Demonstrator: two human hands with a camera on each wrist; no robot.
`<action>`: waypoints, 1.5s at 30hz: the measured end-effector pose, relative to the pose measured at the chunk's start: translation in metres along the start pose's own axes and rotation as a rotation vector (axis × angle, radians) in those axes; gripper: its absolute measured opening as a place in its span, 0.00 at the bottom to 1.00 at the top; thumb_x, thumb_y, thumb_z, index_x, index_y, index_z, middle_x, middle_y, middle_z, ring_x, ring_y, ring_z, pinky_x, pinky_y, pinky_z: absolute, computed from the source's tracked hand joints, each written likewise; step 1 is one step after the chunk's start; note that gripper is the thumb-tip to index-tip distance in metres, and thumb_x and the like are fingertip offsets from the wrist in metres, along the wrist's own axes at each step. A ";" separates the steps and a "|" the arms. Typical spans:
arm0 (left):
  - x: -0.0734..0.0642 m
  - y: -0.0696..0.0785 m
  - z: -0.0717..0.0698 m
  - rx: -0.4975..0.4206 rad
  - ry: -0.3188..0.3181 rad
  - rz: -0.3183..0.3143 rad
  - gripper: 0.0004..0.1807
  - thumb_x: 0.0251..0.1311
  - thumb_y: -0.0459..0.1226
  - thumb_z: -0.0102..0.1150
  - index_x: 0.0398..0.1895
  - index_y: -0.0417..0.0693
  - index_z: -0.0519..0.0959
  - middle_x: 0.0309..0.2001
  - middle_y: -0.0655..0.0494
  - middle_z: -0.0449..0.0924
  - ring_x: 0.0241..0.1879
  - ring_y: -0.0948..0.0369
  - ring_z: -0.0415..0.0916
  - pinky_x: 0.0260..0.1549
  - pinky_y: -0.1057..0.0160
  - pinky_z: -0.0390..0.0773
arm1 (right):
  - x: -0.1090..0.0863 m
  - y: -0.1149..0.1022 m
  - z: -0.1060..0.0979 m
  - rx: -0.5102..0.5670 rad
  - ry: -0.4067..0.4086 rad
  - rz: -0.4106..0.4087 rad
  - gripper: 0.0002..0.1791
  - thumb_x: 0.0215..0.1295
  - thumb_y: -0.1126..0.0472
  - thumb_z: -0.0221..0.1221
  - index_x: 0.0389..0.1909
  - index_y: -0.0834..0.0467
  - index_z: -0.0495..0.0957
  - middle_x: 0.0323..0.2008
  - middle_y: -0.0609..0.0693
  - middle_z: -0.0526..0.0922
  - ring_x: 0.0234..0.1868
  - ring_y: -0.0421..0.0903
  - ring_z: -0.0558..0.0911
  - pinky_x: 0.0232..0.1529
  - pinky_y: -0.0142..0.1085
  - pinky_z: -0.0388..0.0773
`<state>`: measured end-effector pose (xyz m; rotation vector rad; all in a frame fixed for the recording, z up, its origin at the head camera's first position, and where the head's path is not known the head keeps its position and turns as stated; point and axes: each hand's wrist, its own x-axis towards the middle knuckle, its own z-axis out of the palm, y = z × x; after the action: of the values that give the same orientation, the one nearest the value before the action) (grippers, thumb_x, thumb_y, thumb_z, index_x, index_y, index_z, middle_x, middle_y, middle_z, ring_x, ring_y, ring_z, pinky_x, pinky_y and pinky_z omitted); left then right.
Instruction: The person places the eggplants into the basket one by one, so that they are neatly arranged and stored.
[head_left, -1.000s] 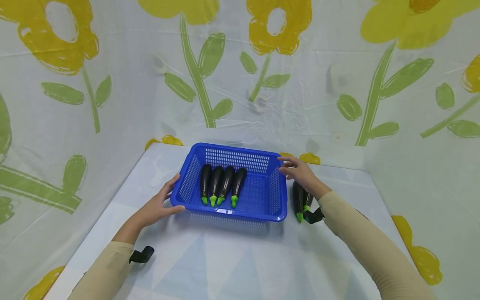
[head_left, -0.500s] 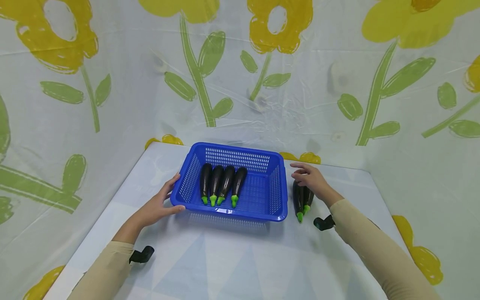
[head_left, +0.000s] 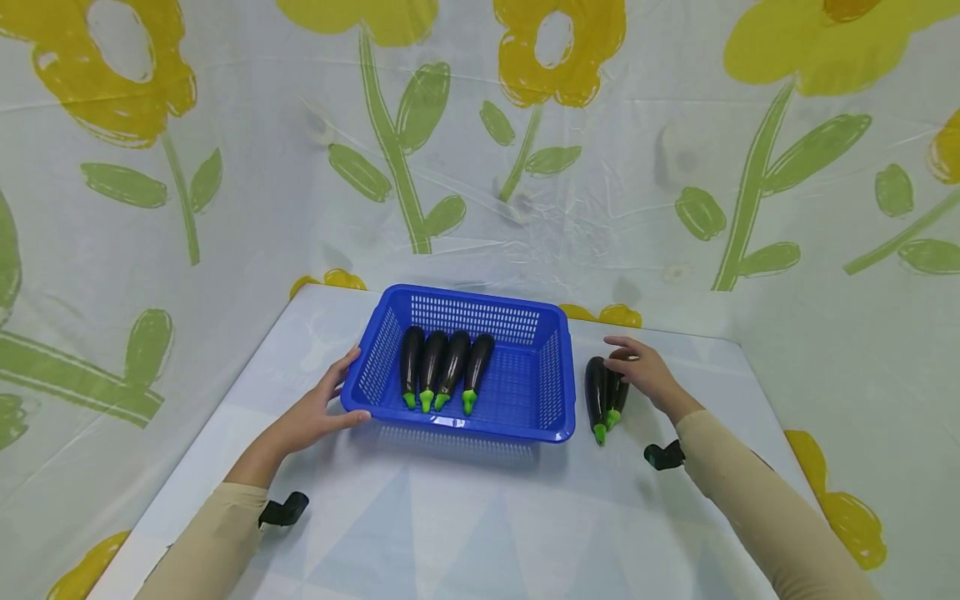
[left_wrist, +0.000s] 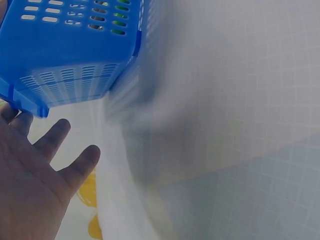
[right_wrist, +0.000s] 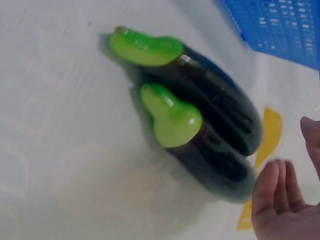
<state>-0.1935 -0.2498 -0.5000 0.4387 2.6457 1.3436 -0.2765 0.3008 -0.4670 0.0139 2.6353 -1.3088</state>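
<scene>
A blue plastic basket (head_left: 450, 423) stands in the middle of the table, with several dark eggplants (head_left: 477, 367) lying side by side in its left half. My left hand (head_left: 311, 418) is at the basket's left end, fingers spread. In the left wrist view, some fingertips meet the basket's rim. Two more eggplants lie together on the table to the right of the basket: a left one (head_left: 596, 392) and a right one (head_left: 617, 402). Over the far end of the right eggplant is my right hand (head_left: 645, 375), its fingers loosely bent; whether they touch it I cannot tell.
A pale patterned cloth (head_left: 450, 525) covers the table. Behind and at both sides hangs a flowered curtain (head_left: 622, 217). A black wrist camera (head_left: 664, 455) sits under the right sleeve, another black camera (head_left: 285, 509) by the left.
My right hand has left the basket's right rim and moved rightward over the two eggplants on the table. The left hand and basket have stayed put.
</scene>
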 end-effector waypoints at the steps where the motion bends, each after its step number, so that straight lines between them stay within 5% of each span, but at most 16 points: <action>1: 0.000 0.000 0.000 0.001 0.000 0.000 0.59 0.61 0.50 0.70 0.84 0.63 0.36 0.81 0.38 0.39 0.75 0.30 0.47 0.67 0.27 0.56 | 0.000 0.003 -0.001 -0.021 0.004 -0.004 0.31 0.74 0.58 0.57 0.75 0.60 0.64 0.66 0.69 0.70 0.63 0.64 0.74 0.63 0.57 0.75; 7: -0.001 0.001 0.000 0.001 -0.002 -0.002 0.59 0.61 0.50 0.70 0.84 0.63 0.36 0.81 0.37 0.39 0.75 0.29 0.46 0.67 0.27 0.56 | 0.000 0.016 -0.007 -0.071 0.014 0.010 0.32 0.72 0.60 0.57 0.75 0.61 0.64 0.75 0.69 0.58 0.70 0.72 0.63 0.68 0.65 0.65; 14: -0.001 0.002 -0.001 0.002 -0.001 -0.003 0.59 0.61 0.50 0.70 0.84 0.62 0.36 0.81 0.37 0.39 0.75 0.29 0.47 0.67 0.27 0.55 | 0.000 0.027 -0.006 -0.037 -0.018 0.117 0.34 0.73 0.59 0.57 0.77 0.58 0.59 0.79 0.67 0.49 0.75 0.71 0.54 0.71 0.67 0.57; 45: 0.000 -0.001 0.000 0.003 0.003 -0.001 0.59 0.61 0.50 0.70 0.84 0.63 0.36 0.81 0.38 0.40 0.75 0.30 0.47 0.67 0.27 0.55 | -0.003 0.030 0.001 0.022 -0.021 0.104 0.34 0.71 0.65 0.57 0.77 0.61 0.60 0.77 0.70 0.52 0.72 0.68 0.59 0.71 0.61 0.63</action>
<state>-0.1936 -0.2499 -0.5008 0.4356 2.6504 1.3407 -0.2705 0.3184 -0.4913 0.1384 2.5649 -1.2967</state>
